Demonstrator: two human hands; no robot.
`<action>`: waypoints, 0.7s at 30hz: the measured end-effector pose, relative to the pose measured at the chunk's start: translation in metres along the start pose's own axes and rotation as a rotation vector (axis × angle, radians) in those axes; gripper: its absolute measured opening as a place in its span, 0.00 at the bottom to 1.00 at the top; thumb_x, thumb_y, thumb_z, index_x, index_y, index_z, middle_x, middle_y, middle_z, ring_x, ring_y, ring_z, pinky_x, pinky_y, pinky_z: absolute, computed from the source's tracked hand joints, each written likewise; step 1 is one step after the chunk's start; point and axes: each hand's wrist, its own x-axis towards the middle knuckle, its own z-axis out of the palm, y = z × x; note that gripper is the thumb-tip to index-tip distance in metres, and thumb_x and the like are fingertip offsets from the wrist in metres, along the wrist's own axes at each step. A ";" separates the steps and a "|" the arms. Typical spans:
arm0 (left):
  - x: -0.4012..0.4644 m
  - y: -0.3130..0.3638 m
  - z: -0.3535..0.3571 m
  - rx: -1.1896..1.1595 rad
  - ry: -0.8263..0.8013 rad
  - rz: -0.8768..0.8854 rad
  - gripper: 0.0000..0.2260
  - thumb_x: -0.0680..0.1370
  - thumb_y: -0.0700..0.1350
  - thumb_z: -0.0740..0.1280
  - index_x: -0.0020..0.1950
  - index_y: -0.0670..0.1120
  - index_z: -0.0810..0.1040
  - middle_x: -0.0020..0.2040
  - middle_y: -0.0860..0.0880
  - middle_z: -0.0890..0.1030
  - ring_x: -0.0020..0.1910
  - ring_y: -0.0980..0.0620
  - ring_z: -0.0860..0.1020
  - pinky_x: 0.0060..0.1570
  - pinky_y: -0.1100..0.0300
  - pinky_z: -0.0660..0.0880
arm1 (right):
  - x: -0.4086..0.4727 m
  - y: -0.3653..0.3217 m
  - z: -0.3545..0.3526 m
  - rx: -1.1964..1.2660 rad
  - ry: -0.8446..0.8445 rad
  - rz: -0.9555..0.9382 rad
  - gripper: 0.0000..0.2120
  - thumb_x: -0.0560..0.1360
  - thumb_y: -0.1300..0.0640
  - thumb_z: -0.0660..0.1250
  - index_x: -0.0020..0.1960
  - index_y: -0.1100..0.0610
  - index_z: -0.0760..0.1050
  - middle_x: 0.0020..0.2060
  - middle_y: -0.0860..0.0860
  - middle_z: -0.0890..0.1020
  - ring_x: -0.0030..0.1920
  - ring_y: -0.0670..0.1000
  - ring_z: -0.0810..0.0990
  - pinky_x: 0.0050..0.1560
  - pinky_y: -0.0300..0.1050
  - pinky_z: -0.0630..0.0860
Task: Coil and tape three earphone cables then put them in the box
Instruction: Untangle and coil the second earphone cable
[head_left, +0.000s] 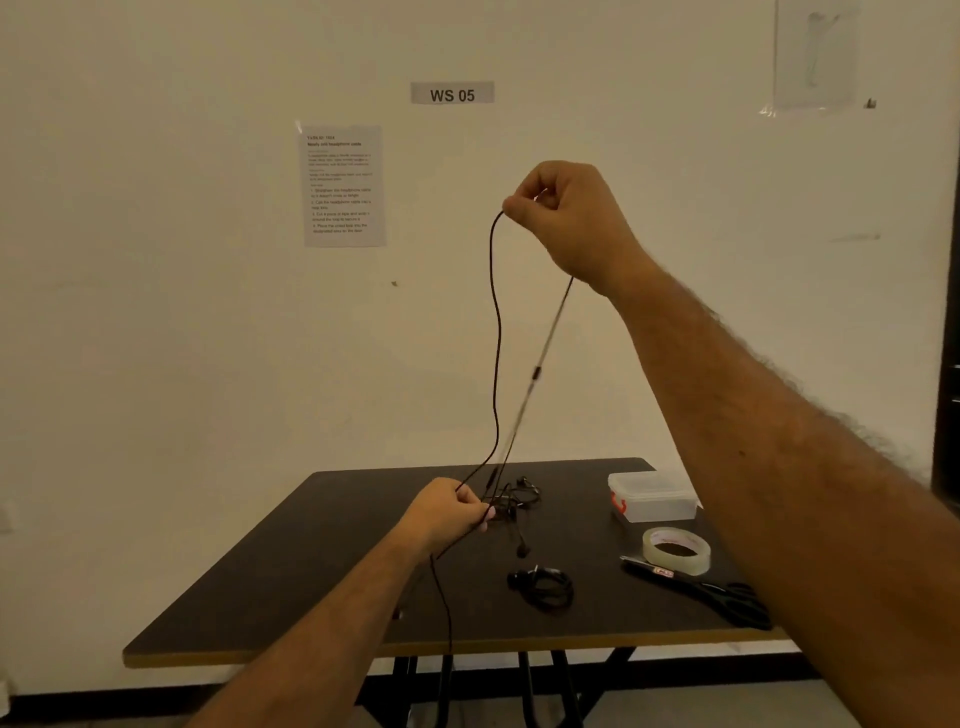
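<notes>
you're on the straightening step: your right hand (566, 218) pinches the earphone cable (496, 332) high at twelve o'clock, your left hand (449, 512) grips it low above the table (270, 582). next, wind loops; the box (652, 501) waits at three o'clock.

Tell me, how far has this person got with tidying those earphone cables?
One coiled earphone already lies on the table; whether it is taped I cannot tell. The right hand and left hand stretch a second cable. A tangled bunch waits. The tape roll and scissors lie idle, and the box is shut.
</notes>
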 end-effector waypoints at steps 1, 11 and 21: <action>0.001 -0.003 -0.001 0.004 0.010 -0.012 0.10 0.76 0.46 0.72 0.37 0.43 0.81 0.31 0.53 0.80 0.35 0.61 0.78 0.45 0.61 0.75 | 0.000 -0.001 -0.002 -0.101 -0.033 -0.049 0.06 0.77 0.55 0.69 0.43 0.57 0.77 0.26 0.45 0.71 0.25 0.41 0.67 0.32 0.29 0.66; 0.003 -0.004 -0.016 -0.182 0.042 -0.188 0.10 0.80 0.44 0.66 0.41 0.44 0.72 0.36 0.48 0.79 0.23 0.58 0.66 0.21 0.66 0.60 | -0.012 0.018 -0.001 -0.694 -0.483 -0.039 0.07 0.71 0.59 0.75 0.46 0.53 0.79 0.38 0.44 0.74 0.43 0.47 0.76 0.39 0.40 0.67; 0.005 0.030 -0.016 -0.349 0.000 -0.173 0.14 0.80 0.50 0.66 0.36 0.46 0.73 0.30 0.53 0.72 0.23 0.58 0.60 0.22 0.64 0.54 | -0.064 0.081 0.034 -0.456 -0.650 0.131 0.26 0.72 0.37 0.70 0.31 0.57 0.68 0.26 0.49 0.68 0.28 0.49 0.65 0.32 0.44 0.62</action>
